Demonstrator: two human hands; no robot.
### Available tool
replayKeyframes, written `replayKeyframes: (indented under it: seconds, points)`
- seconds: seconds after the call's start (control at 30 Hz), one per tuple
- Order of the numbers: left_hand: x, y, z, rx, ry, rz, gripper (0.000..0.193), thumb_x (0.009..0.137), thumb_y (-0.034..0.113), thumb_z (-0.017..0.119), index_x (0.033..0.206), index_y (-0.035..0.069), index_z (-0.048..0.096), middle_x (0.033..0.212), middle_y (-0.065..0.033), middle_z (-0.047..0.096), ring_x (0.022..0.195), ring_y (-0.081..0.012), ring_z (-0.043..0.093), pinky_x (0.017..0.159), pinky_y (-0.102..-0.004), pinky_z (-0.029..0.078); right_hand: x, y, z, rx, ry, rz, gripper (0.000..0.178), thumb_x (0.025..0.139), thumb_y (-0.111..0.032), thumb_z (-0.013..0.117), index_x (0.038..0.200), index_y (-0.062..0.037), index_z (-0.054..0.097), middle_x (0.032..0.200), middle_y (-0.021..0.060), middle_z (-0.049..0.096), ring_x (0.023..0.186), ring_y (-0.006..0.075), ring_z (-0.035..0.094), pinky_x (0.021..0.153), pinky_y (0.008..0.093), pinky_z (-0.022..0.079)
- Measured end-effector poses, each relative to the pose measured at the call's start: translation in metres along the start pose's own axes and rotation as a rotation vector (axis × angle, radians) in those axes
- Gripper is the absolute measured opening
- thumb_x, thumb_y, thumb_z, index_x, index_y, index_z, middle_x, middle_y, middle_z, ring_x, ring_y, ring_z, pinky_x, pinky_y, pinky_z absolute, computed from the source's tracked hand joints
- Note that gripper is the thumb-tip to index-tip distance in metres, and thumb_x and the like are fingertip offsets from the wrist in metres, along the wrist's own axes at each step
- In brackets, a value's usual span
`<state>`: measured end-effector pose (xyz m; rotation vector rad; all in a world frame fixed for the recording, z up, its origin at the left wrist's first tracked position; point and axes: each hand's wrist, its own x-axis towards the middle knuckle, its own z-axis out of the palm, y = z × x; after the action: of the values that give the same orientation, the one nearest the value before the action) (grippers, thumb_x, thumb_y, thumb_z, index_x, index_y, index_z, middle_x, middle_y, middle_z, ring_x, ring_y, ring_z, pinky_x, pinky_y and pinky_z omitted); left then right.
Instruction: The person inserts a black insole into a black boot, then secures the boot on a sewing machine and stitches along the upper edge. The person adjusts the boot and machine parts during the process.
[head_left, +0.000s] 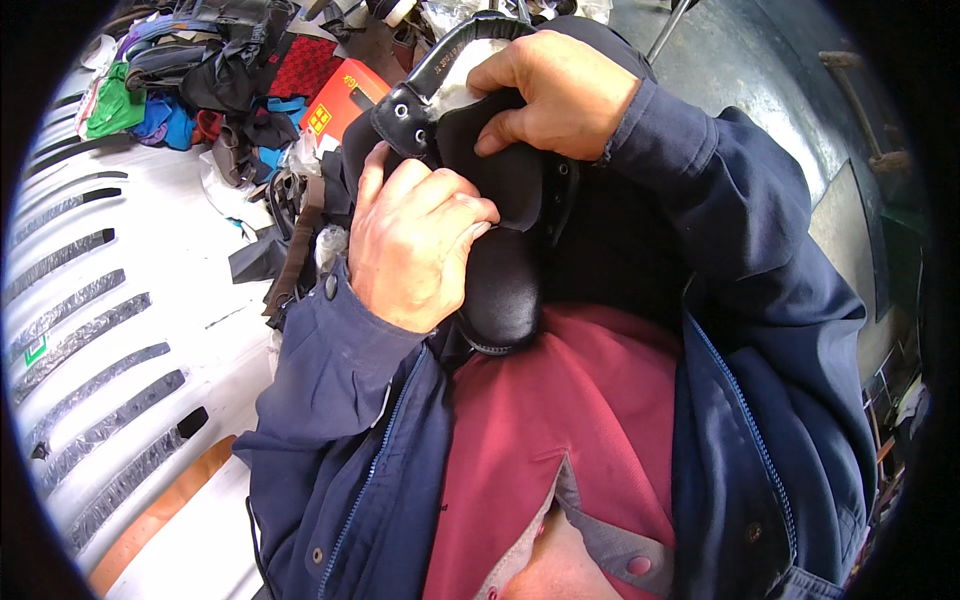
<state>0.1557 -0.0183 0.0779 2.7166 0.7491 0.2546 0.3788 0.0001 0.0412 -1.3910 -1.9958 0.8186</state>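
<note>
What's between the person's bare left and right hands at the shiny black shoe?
The smooth black tongue of the shoe lies between the left hand and the right hand; this shows in the head view.

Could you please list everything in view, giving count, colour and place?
Glossy boot with metal eyelets: one, black, upper centre
Fluffy boot lining: one, white, inside its opening
Rectangular box: one, red-orange, left of the boot
Crumpled bag-like item: one, green and white, upper left
Heaped fabric and bags: uncountable, mostly dark, some blue and red, upper left
Flat strap: one, brown, left of the left hand
Slotted panel: one, white, left
Smooth surface: one, grey, upper right
Zipped jacket: one, navy, worn
Buttoned shirt: one, red, beneath
Bare hands: two, left and right, holding the boot
</note>
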Motion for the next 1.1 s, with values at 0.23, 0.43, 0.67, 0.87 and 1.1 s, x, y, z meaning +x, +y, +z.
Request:
replayKeyframes:
  seconds: [0.23,0.43,0.67,0.87,1.1]
  points:
    - [0.000,0.010,-0.011,-0.039,-0.160,-0.068,0.030,0.070,0.019,0.082,0.093,0.010,0.066,0.092,-0.0048,0.058,0.099,-0.0289,0.054,0.108,-0.0563,0.032,0.000,0.001,0.001,0.021,0.004,-0.008,0.037,0.072,-0.023,0.085,0.103,-0.0058,0.074,0.087,0.0167,0.071,0.082,0.0331,0.070,0.075,0.0367,0.054]
    - [0.002,0.017,-0.013,-0.056,-0.107,-0.093,0.040,0.065,0.013,0.085,0.097,0.008,0.062,0.091,-0.0071,0.057,0.094,-0.0308,0.055,0.102,-0.0488,0.036,0.000,0.004,0.001,-0.002,0.024,-0.083,0.037,0.071,-0.022,0.085,0.102,-0.0051,0.074,0.085,0.0173,0.071,0.081,0.0337,0.069,0.073,0.0368,0.054]
    - [0.003,0.011,-0.014,-0.091,-0.089,-0.067,0.038,0.065,0.011,0.085,0.095,0.004,0.063,0.103,-0.0142,0.055,0.097,-0.0351,0.056,0.087,-0.0424,0.045,0.001,0.003,0.001,-0.011,0.027,-0.042,0.036,0.071,-0.022,0.085,0.101,-0.0057,0.074,0.083,0.0171,0.070,0.078,0.0330,0.070,0.071,0.0370,0.054]
    - [0.004,0.015,-0.016,-0.001,-0.149,-0.050,0.036,0.065,0.017,0.086,0.091,0.004,0.065,0.104,-0.0142,0.055,0.096,-0.0340,0.055,0.091,-0.0457,0.043,0.001,-0.001,-0.008,-0.027,-0.090,0.000,0.041,0.071,-0.026,0.084,0.108,-0.0090,0.075,0.090,0.0175,0.073,0.088,0.0344,0.071,0.080,0.0408,0.056]
    - [0.006,0.014,-0.015,0.015,-0.162,-0.055,0.039,0.066,0.023,0.086,0.091,0.005,0.062,0.104,-0.0132,0.055,0.099,-0.0343,0.054,0.096,-0.0473,0.039,0.001,0.003,-0.002,-0.032,-0.005,-0.048,0.039,0.071,-0.026,0.084,0.105,-0.0082,0.075,0.088,0.0175,0.072,0.085,0.0348,0.070,0.077,0.0404,0.055]
